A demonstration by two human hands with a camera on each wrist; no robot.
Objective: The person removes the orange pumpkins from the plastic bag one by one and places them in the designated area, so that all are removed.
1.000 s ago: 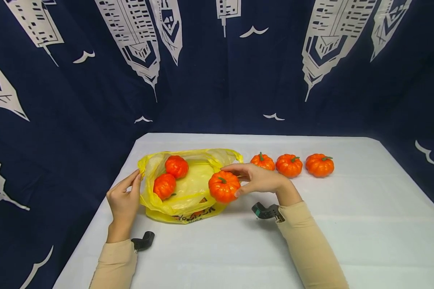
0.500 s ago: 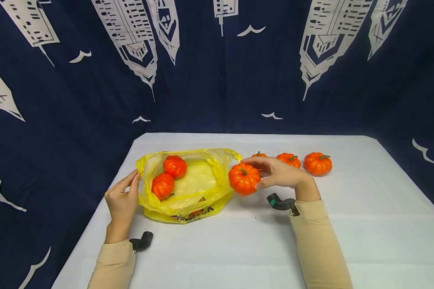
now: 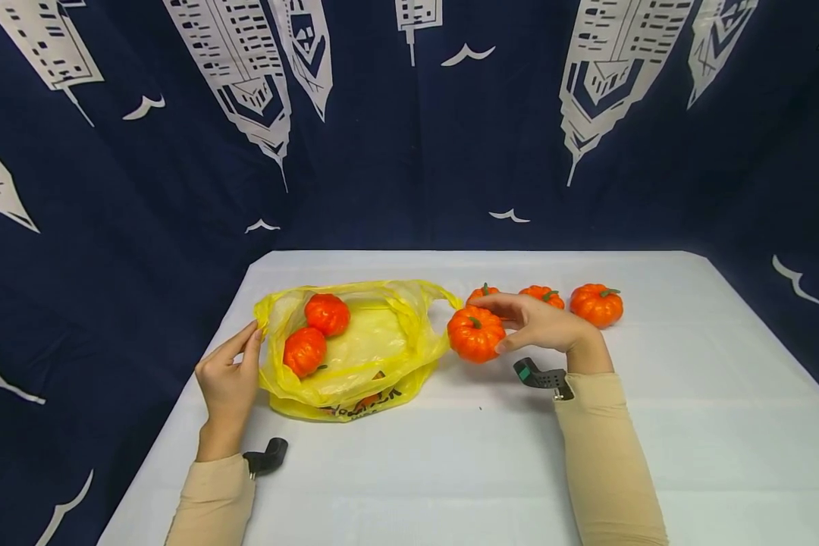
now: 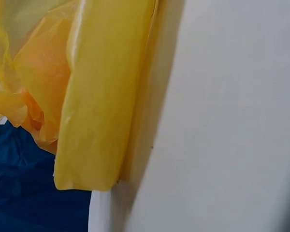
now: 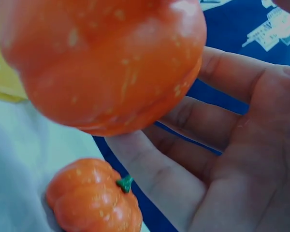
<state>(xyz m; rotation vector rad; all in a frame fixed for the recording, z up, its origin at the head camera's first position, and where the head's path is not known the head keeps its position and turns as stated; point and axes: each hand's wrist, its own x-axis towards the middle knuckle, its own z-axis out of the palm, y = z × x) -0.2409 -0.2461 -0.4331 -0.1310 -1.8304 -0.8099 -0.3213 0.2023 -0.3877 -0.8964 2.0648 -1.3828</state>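
A small orange pumpkin (image 3: 476, 334) with a green stem is gripped by my right hand (image 3: 542, 322), held above the table just right of the yellow plastic bag (image 3: 355, 394). In the right wrist view the held pumpkin (image 5: 106, 67) fills the top, with fingers curled around its side. My left hand (image 3: 230, 375) pinches the bag's left rim between thumb and fingertips. The bag's mouth gapes upward, and inside its left part lie two red-orange pumpkins (image 3: 327, 315). The left wrist view shows the bag's yellow side (image 4: 101, 96); the left hand is out of that view.
Behind the right hand, three more pumpkins stand in a row: the left one (image 3: 483, 291) and the middle one (image 3: 544, 294) are partly hidden, the right one (image 3: 597, 305) is fully visible. A white-covered table (image 3: 710, 425) lies beneath. A dark blue printed curtain (image 3: 396, 167) hangs behind.
My right hand has carried the pumpkin rightward, from over the bag's right edge to beside it. The left hand keeps its pinch on the bag's rim. The head view has shifted slightly.
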